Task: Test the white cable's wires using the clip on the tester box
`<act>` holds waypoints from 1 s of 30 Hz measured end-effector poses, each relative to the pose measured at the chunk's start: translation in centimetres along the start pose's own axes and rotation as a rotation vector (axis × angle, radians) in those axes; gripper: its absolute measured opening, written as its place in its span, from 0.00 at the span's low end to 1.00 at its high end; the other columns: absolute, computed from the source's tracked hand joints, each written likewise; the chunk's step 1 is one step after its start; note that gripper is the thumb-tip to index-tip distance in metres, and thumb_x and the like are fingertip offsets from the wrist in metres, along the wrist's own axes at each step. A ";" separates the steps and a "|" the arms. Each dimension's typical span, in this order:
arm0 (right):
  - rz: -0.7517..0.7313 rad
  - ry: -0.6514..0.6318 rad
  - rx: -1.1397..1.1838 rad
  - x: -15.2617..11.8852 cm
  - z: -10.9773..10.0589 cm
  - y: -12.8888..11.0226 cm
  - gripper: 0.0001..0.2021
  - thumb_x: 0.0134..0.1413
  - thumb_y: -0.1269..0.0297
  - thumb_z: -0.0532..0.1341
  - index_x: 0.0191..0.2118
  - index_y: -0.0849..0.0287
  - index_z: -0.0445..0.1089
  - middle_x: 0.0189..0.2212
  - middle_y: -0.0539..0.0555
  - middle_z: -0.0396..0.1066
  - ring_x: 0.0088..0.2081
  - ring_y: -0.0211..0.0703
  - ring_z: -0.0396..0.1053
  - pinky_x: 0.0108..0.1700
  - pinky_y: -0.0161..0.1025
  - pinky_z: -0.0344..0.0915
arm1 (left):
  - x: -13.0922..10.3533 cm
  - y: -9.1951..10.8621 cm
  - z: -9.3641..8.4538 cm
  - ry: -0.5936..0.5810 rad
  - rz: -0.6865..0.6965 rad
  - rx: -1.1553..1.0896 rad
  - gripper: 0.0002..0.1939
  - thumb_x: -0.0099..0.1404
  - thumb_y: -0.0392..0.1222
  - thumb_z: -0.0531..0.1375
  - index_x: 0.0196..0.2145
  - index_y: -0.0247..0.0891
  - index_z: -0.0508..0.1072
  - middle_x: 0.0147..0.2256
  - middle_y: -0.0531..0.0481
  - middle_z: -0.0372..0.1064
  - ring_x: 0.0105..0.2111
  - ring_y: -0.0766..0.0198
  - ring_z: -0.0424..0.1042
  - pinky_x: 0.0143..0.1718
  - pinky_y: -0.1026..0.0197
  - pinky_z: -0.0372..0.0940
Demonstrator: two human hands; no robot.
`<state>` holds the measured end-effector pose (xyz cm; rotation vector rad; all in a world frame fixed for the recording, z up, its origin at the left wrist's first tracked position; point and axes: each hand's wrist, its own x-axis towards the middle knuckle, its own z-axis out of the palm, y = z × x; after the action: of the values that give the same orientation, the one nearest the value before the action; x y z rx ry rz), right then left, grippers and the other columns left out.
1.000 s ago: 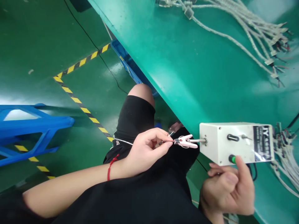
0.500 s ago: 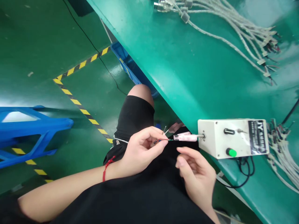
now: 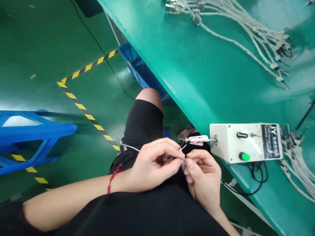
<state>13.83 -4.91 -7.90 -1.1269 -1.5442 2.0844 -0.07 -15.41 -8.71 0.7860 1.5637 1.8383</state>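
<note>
Thin coloured wires (image 3: 183, 158), red and green among them, run between my two hands. My left hand (image 3: 157, 162) pinches them between thumb and fingertips. The fingertips of my right hand (image 3: 203, 170) are closed on the wires' free ends, touching my left fingertips. A white wire and a black one (image 3: 182, 147) stick up above the pinch. Just beyond is a pink-and-white clip (image 3: 197, 140) on a metal shaft, close to those two wires; whether they touch it I cannot tell. The shaft comes out of a white machine box (image 3: 223, 144) with a green knob.
The box stands on a green table (image 3: 187, 75). Grey cables (image 3: 236, 26) with bare wire ends lie at the far side, and more cables (image 3: 299, 164) lie right of the box. A blue bin (image 3: 137, 70) sits under the table edge, and a blue stool (image 3: 41, 134) stands left.
My right hand has moved left and up to the wires and its fingers have closed on them. The clip has turned on its shaft. My left hand has shifted slightly right.
</note>
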 end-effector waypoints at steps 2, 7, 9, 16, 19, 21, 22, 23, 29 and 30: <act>-0.072 0.037 -0.026 0.1 0.2 0.1 0.07 0.60 0.68 0.69 0.43 0.54 0.75 0.22 0.45 0.69 0.19 0.31 0.63 0.19 0.28 0.60 | 0.0 0.0 0.0 -0.006 0.003 -0.002 0.08 0.62 0.26 0.67 0.37 0.35 0.80 0.36 0.45 0.77 0.26 0.69 0.72 0.23 0.68 0.64; -0.234 0.134 -0.151 0.4 0.4 0.1 0.08 0.57 0.69 0.71 0.42 0.53 0.76 0.25 0.46 0.72 0.20 0.33 0.64 0.20 0.30 0.62 | 0.1 0.0 0.1 -0.005 0.004 0.004 0.07 0.62 0.27 0.67 0.37 0.36 0.79 0.35 0.46 0.77 0.24 0.71 0.69 0.22 0.69 0.62; -0.262 0.132 -0.174 0.4 0.5 0.1 0.07 0.58 0.69 0.70 0.41 0.53 0.76 0.26 0.47 0.73 0.21 0.33 0.65 0.20 0.30 0.62 | 0.1 0.0 0.1 -0.007 0.004 -0.002 0.08 0.62 0.26 0.67 0.37 0.35 0.79 0.35 0.46 0.77 0.24 0.71 0.69 0.22 0.68 0.62; -0.401 0.156 -0.254 0.2 0.5 -0.1 0.11 0.57 0.74 0.70 0.43 0.53 0.77 0.31 0.49 0.76 0.25 0.35 0.69 0.25 0.33 0.66 | 0.0 0.1 0.0 -0.015 -0.002 -0.016 0.09 0.62 0.25 0.67 0.38 0.35 0.79 0.36 0.45 0.76 0.26 0.70 0.71 0.24 0.68 0.63; -0.423 0.150 -0.278 0.2 0.5 -0.2 0.10 0.56 0.74 0.70 0.41 0.53 0.77 0.32 0.50 0.75 0.29 0.38 0.71 0.27 0.34 0.68 | 0.0 0.1 -0.1 -0.025 0.000 -0.012 0.09 0.62 0.25 0.67 0.38 0.35 0.79 0.36 0.46 0.77 0.26 0.71 0.70 0.23 0.68 0.63; -0.413 0.135 -0.283 0.2 0.4 -0.2 0.09 0.56 0.74 0.70 0.40 0.53 0.77 0.32 0.50 0.75 0.29 0.38 0.71 0.28 0.35 0.69 | 0.0 0.1 -0.1 -0.025 0.000 -0.010 0.09 0.62 0.26 0.68 0.38 0.36 0.79 0.36 0.46 0.76 0.25 0.71 0.70 0.23 0.68 0.63; -0.401 0.128 -0.283 0.2 0.4 -0.3 0.09 0.56 0.73 0.70 0.40 0.53 0.77 0.32 0.50 0.75 0.28 0.38 0.71 0.27 0.35 0.69 | 0.0 0.1 -0.1 -0.026 0.000 -0.009 0.09 0.62 0.26 0.67 0.38 0.35 0.79 0.36 0.46 0.76 0.25 0.70 0.70 0.23 0.68 0.63; -0.386 0.124 -0.281 0.2 0.4 -0.3 0.08 0.57 0.73 0.69 0.40 0.53 0.77 0.32 0.50 0.75 0.27 0.37 0.70 0.27 0.34 0.69 | 0.0 0.1 -0.1 -0.026 0.002 -0.009 0.09 0.62 0.26 0.67 0.38 0.35 0.79 0.36 0.46 0.76 0.25 0.70 0.70 0.23 0.68 0.63; -0.257 0.098 -0.250 0.4 0.3 -0.4 0.06 0.59 0.71 0.69 0.41 0.54 0.77 0.28 0.48 0.75 0.23 0.33 0.68 0.24 0.29 0.67 | -0.1 -0.1 -0.1 -0.028 0.008 0.001 0.08 0.63 0.26 0.67 0.38 0.35 0.79 0.36 0.45 0.76 0.25 0.71 0.69 0.23 0.68 0.62; -0.245 0.097 -0.251 0.4 0.3 -0.4 0.06 0.59 0.70 0.69 0.41 0.54 0.77 0.27 0.48 0.74 0.23 0.33 0.68 0.23 0.29 0.66 | -0.1 -0.2 -0.1 -0.030 0.011 0.004 0.09 0.63 0.26 0.67 0.38 0.35 0.79 0.36 0.45 0.77 0.25 0.71 0.70 0.23 0.69 0.62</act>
<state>13.26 -4.73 -7.66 -1.0401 -1.8309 1.6902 -0.07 -15.54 -8.92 0.8222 1.5474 1.8234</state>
